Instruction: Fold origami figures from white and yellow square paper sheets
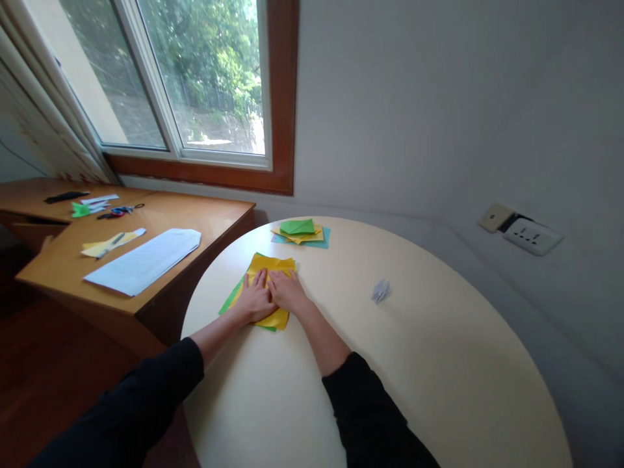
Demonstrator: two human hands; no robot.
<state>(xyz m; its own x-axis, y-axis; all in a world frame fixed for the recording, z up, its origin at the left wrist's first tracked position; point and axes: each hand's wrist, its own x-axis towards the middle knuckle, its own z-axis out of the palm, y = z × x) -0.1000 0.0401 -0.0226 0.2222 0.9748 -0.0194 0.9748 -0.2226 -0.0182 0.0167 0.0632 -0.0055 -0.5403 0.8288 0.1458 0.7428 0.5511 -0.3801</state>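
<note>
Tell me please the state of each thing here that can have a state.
left hand: open, pressed flat on the yellow paper
right hand: open, pressed flat on the same paper
yellow paper: folded, lying on a green sheet
paper stack: untouched, green on top
window: shut

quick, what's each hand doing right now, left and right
Left hand: open, pressed flat on the yellow paper, holding nothing.
Right hand: open, flat on the same paper beside it.

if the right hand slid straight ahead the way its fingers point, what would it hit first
Probably the small stack of paper topped by a green sheet, past the far edge of the yellow paper that the right hand presses flat; depth is uncertain.
</note>
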